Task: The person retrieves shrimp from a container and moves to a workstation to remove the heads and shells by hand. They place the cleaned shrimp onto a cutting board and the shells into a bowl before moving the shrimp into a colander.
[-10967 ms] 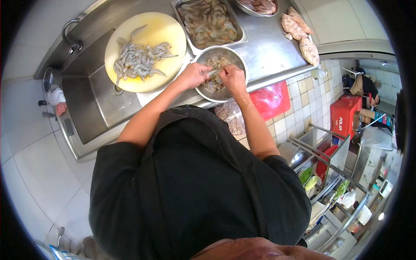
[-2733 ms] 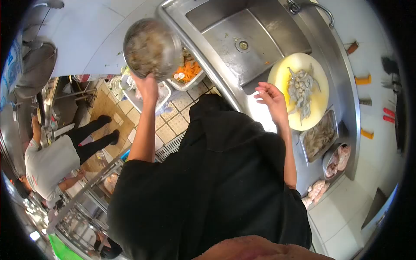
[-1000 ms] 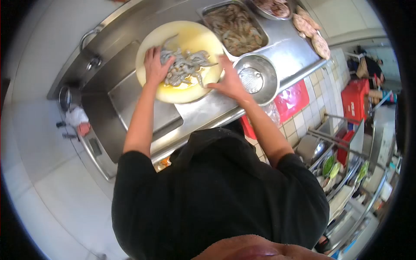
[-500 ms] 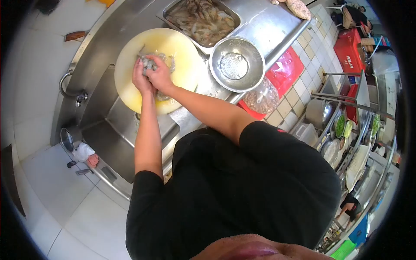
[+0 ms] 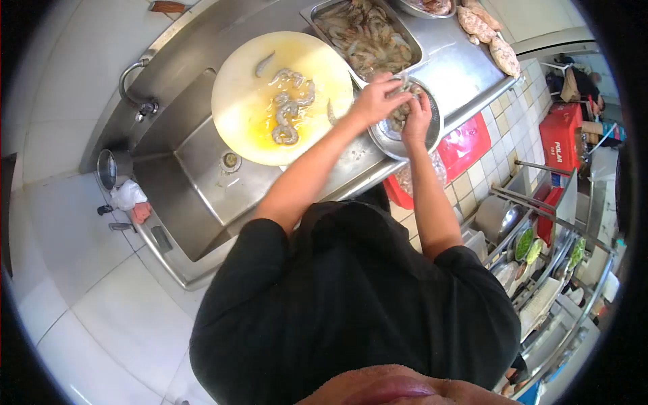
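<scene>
My left hand (image 5: 378, 101) and my right hand (image 5: 416, 120) are cupped together over a perforated metal colander (image 5: 437, 131). Peeled shrimp (image 5: 403, 88) lie between their curved fingers, and some appear to be in the colander just below. How many the hands hold is hidden by the fingers. To the left, a round white cutting board (image 5: 236, 101), wet with yellowish liquid, carries several more grey shrimp (image 5: 287, 108). A rectangular metal tray (image 5: 420, 57) of unpeeled shrimp (image 5: 368, 37) stands behind the colander.
The board rests across the steel sink (image 5: 196, 175), beside a faucet (image 5: 145, 108). Pieces of raw meat (image 5: 503, 54) and a metal bowl (image 5: 432, 8) occupy the far counter. A red container (image 5: 466, 145) is below the counter edge. Shelves with pans (image 5: 499, 216) stand at right.
Both hands have moved right from the cutting board to the colander, carrying shrimp. Several shrimp are left on the board. The camera view has shifted, showing more of the far counter.
</scene>
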Tool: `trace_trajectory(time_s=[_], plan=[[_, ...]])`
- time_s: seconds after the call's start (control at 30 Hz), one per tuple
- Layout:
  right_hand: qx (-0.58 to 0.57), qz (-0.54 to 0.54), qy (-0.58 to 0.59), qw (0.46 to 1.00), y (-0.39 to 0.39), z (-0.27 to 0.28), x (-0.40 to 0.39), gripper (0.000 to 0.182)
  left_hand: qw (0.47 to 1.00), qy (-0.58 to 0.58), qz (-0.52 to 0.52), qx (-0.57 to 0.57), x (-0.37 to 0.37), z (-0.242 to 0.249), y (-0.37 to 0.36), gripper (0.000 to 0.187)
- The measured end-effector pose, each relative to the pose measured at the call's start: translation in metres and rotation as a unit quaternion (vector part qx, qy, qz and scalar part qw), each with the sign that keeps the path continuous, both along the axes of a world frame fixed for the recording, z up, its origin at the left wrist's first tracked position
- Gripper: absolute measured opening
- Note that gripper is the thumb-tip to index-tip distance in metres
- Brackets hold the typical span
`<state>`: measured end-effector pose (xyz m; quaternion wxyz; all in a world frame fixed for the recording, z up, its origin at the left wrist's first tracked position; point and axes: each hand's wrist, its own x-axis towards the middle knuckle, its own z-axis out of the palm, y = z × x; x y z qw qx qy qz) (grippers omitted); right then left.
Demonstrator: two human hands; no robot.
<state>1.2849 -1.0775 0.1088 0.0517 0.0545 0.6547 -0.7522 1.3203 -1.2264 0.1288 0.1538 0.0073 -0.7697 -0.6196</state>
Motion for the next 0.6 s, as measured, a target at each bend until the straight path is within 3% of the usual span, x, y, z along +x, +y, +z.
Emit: trace_trajectory(time_s=[0.03,0.07,0.1,0.13,0.2,0.23,0.3,0.33,0.37,0.43,0.5,0.6], plan=[[0.167,0.012,0.095,0.981,0.018,-0.004,-0.007,0.043,0.991,0.046,-0.003,-0.125,-0.002,-0.011,-0.028,0.044],[0.326,0.022,0.185,0.927,0.032,-0.007,-0.011,0.043,0.979,0.062,0.017,-0.192,0.004,0.002,-0.069,0.046],[0.471,0.030,0.267,0.840,0.041,-0.009,-0.009,0.042,0.982,0.056,0.102,-0.146,0.008,-0.007,-0.108,0.038],[0.502,-0.033,0.335,0.796,0.034,0.005,0.001,0.039,0.975,-0.029,0.145,-0.169,0.017,-0.024,-0.160,0.044],[0.300,0.035,0.195,0.933,0.014,0.007,0.029,0.040,0.864,-0.103,0.258,-0.420,0.043,-0.046,-0.224,0.051],[0.187,0.068,0.122,0.972,0.000,0.008,0.041,0.041,0.872,-0.087,0.236,-0.420,0.050,-0.049,-0.221,0.052],[0.220,0.167,0.026,0.961,-0.035,-0.003,0.075,0.043,0.885,-0.053,0.193,-0.421,0.067,-0.051,-0.217,0.056],[0.192,0.172,-0.053,0.965,-0.051,-0.020,0.092,0.048,0.932,-0.051,0.168,-0.318,0.063,-0.061,-0.205,0.053],[0.129,0.162,-0.142,0.968,-0.067,-0.008,0.106,0.053,0.932,-0.049,0.168,-0.316,0.062,-0.058,-0.188,0.049],[0.036,0.096,-0.171,0.980,-0.093,0.002,0.121,0.055,0.935,-0.045,0.167,-0.308,0.068,-0.048,-0.147,0.041],[-0.112,0.015,-0.270,0.956,-0.103,-0.024,0.117,0.049,0.948,-0.070,0.170,-0.259,0.073,-0.043,-0.117,0.032],[-0.262,-0.042,-0.321,0.909,-0.113,-0.051,0.111,0.051,0.965,-0.077,0.187,-0.167,0.063,-0.041,-0.077,0.023]])
